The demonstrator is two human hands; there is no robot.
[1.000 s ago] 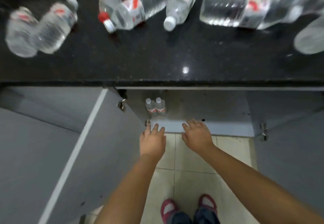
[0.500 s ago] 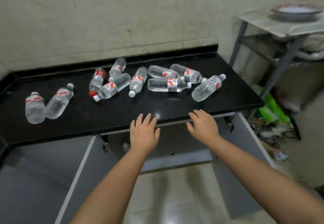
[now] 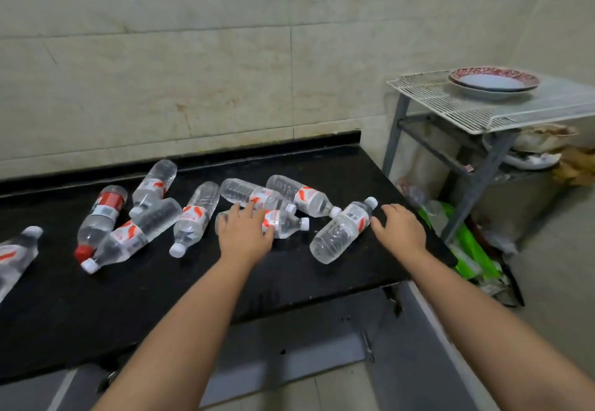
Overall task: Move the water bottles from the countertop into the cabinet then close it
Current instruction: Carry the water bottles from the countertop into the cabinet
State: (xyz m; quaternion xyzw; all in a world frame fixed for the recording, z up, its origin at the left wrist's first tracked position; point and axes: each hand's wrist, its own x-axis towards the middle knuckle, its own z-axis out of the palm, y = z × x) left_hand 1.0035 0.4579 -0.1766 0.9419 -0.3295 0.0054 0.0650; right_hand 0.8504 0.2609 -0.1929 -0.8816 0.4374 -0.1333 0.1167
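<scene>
Several clear water bottles lie on their sides on the black countertop (image 3: 154, 298). My left hand (image 3: 244, 233) lies over one white-capped bottle (image 3: 285, 224), fingers spread across its body, not closed round it. My right hand (image 3: 399, 230) hovers open just right of another bottle (image 3: 341, 233) near the counter's right end, apart from it. A red-capped bottle (image 3: 99, 217) and others lie further left. Below the counter the cabinet (image 3: 289, 339) stands open, its inside mostly hidden by my arms.
The cabinet's right door (image 3: 431, 330) swings out toward me; a left door (image 3: 64, 388) shows at the bottom edge. A metal rack (image 3: 476, 111) with a plate (image 3: 492, 80) stands right of the counter, with green bags (image 3: 467, 249) on the floor beneath. A tiled wall backs the counter.
My view rose from the cabinet opening to the countertop. Both hands moved up from the cabinet's edge and forward over the counter to the bottles at the right.
</scene>
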